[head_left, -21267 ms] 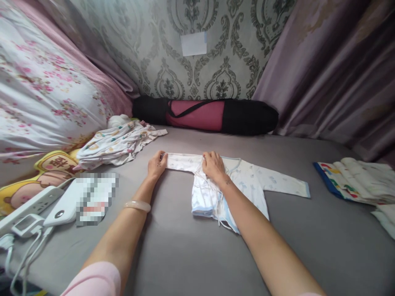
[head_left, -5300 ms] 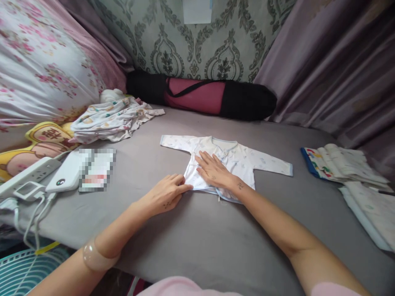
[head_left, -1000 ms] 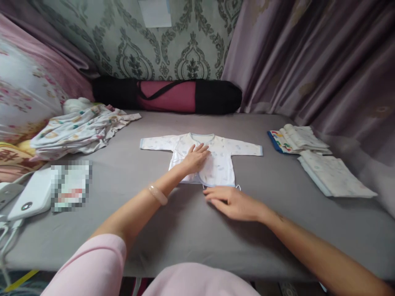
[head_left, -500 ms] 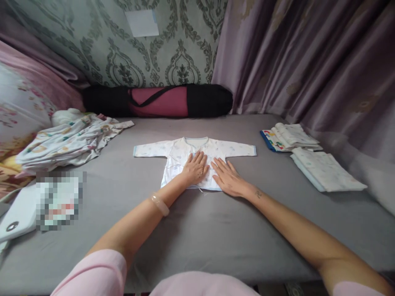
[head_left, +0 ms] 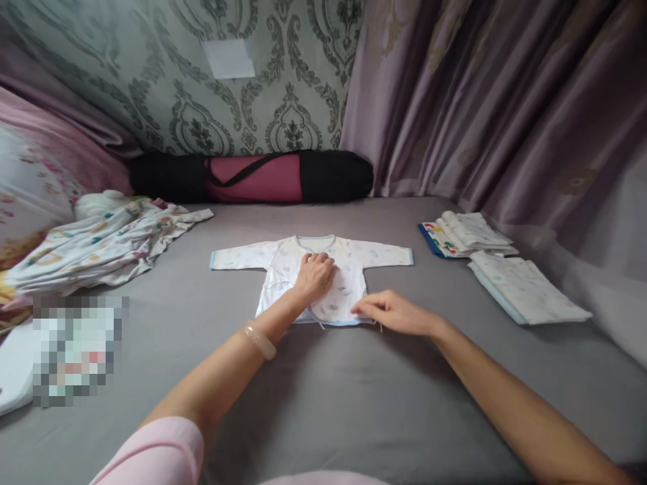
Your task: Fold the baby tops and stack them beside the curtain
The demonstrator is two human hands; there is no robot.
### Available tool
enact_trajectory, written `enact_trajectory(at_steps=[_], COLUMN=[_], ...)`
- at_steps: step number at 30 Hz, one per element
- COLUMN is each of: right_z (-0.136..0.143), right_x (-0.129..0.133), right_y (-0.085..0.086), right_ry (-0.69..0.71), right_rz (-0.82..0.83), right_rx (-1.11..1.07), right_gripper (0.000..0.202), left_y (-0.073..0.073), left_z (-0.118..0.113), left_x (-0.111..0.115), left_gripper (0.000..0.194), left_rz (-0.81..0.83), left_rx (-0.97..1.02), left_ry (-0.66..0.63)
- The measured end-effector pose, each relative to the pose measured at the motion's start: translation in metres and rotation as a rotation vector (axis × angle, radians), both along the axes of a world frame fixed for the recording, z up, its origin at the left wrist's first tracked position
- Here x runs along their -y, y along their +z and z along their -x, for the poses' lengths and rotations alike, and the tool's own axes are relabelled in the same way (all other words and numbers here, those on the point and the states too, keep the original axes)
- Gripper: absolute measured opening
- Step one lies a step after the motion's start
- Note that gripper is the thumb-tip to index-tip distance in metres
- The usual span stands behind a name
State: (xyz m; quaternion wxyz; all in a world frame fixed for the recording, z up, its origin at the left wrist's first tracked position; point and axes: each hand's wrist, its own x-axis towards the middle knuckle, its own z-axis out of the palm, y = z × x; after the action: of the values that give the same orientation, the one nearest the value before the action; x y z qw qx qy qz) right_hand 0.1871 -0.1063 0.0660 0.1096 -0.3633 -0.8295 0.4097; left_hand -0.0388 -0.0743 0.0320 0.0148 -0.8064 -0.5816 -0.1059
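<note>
A small white baby shirt [head_left: 344, 283] with pale prints and light blue trim lies spread out, both sleeves stretched sideways. My left hand [head_left: 314, 276] rests on the middle of its front, the fingers curled down and closed on the cloth; their tips are hidden. At the shirt's lower right corner, my right hand [head_left: 397, 313] has thumb and finger pinched on the edge of the hem. A thin tie hangs below that hand, and another shows under the bottom hem.
The shirt lies on a grey sheet [head_left: 303, 391]. Folded clothes [head_left: 530, 289] sit at the right, beside another folded stack [head_left: 468, 232]. A crumpled printed garment [head_left: 106, 242] and a white object [head_left: 17, 364] are on the left. A long black and red bag [head_left: 253, 178] lies along the wall.
My right hand has gone from lying flat on the shirt to pinching its lower right corner. The fingers of my left hand have curled. The view has tilted up slightly.
</note>
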Motion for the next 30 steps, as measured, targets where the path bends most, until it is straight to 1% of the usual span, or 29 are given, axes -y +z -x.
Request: enact_trajectory(at_steps=[1, 3, 4, 5, 7, 9, 11, 14, 16, 22, 27, 30], right_z=[0.000, 0.004, 0.007, 0.012, 0.026, 0.044, 0.061, 0.080, 0.086, 0.087, 0.089, 0.091], right_x=[-0.012, -0.037, -0.049, -0.060, -0.078, -0.092, -0.103, -0.114, -0.120, -0.131, -0.133, -0.135], right_y=[-0.002, -0.010, -0.015, -0.020, -0.030, -0.036, -0.040, -0.044, -0.047, -0.052, -0.054, -0.057], right_ry=[-0.074, -0.184, -0.209, -0.213, -0.196, -0.160, -0.123, -0.114, -0.128, -0.161, -0.224, -0.236], right_rz=[-0.032, -0.201, -0.288, -0.356, -0.436, -0.471, -0.490, -0.499, -0.495, -0.520, -0.514, -0.511], right_rx=[-0.011, -0.020, -0.012, 0.022, 0.138, 0.246, 0.323, 0.400, 0.431, 0.467, 0.470, 0.457], right_gripper=[0.037, 0.037, 0.038, 0.040, 0.045, 0.048, 0.050, 0.053, 0.055, 0.058, 0.058, 0.058], left_y=[-0.002, -0.009, -0.014, -0.019, -0.028, -0.033, -0.035, -0.036, -0.036, -0.037, -0.038, -0.038], left_z=[-0.001, -0.002, -0.002, -0.002, -0.004, -0.005, -0.006, -0.007, -0.007, -0.008, -0.008, -0.008], left_x=[-0.004, -0.010, -0.013, -0.014, -0.017, -0.017, -0.017, -0.017, -0.017, -0.016, -0.015, -0.016], left_gripper=[0.033, 0.041, 0.046, 0.051, 0.056, 0.058, 0.058, 0.057, 0.057, 0.058, 0.057, 0.058], left_rz=[-0.014, -0.021, -0.009, 0.009, 0.037, 0.044, 0.042, 0.052, 0.064, 0.053, 0.037, 0.048], left_rx=[0.003, -0.011, -0.024, -0.036, -0.053, -0.061, -0.057, -0.034, -0.022, -0.011, -0.022, -0.028], left_ry=[0.006, 0.010, 0.013, 0.021, 0.037, 0.050, 0.058, 0.074, 0.081, 0.082, 0.080, 0.085])
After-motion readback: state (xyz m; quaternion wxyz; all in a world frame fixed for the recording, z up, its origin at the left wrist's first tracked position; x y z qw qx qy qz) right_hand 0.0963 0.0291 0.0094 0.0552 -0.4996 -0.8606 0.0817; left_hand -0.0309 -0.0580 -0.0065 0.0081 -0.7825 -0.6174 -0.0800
